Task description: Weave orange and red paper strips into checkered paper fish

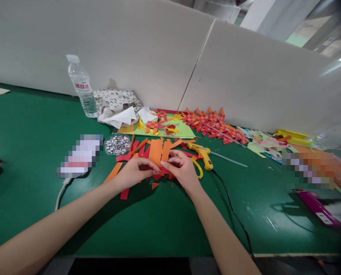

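Orange paper strips stand up between my two hands, over a pile of red and orange strips on the table. My left hand is closed on the lower left of the strips, its thumb and fingertips pinched together. From the other side my right hand pinches the strips near their lower right edge. The fingertips of both hands nearly meet. What lies under the fingers is partly hidden. A yellow glue gun with a black cord lies just right of my right hand, and yellow scissor handles show beside it.
Left of the pile sit a dish of googly eyes and a phone on a cable. A water bottle and a patterned tissue pouch stand behind. Woven paper fish are heaped along the white partition.
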`<state>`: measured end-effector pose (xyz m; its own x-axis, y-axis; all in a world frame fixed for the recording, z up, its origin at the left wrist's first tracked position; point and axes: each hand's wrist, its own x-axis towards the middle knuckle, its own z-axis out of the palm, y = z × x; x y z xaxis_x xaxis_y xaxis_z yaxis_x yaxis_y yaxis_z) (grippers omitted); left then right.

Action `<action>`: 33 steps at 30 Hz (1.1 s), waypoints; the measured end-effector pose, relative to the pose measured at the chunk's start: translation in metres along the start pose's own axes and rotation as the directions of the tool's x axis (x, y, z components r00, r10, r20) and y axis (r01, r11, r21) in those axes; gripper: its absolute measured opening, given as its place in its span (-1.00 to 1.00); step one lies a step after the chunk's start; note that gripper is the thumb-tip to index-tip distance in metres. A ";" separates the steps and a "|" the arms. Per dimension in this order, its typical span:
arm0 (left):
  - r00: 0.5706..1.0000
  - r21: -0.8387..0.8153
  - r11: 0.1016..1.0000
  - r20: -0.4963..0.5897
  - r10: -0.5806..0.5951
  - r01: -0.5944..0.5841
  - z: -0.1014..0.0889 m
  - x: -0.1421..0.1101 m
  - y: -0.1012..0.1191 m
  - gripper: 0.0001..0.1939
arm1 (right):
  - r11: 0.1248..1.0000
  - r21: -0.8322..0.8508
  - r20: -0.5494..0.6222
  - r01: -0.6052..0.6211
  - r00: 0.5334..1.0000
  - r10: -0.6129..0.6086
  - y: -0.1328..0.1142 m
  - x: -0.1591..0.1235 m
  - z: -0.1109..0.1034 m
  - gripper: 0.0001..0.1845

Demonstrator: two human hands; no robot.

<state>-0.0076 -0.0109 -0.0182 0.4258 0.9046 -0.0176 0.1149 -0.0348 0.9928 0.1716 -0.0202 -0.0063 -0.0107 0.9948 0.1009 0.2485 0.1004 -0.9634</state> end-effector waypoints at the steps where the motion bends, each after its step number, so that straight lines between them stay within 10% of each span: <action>1: 1.000 0.007 1.000 0.004 0.005 -0.005 0.000 0.000 0.000 -0.92 | 1.000 -0.010 0.000 0.003 1.000 -0.003 0.000 0.000 0.000 -0.56; 33: 0.984 -0.375 0.919 -0.075 -0.159 0.120 -0.004 0.003 0.005 -0.71 | 0.997 0.022 -0.064 0.075 0.995 -0.074 0.001 -0.001 0.004 -0.57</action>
<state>-0.0094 -0.0069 -0.0128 0.3341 0.9278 -0.1661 -0.1802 0.2358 0.9549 0.1679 -0.0214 -0.0087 0.0331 0.9818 0.1872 0.2260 0.1751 -0.9583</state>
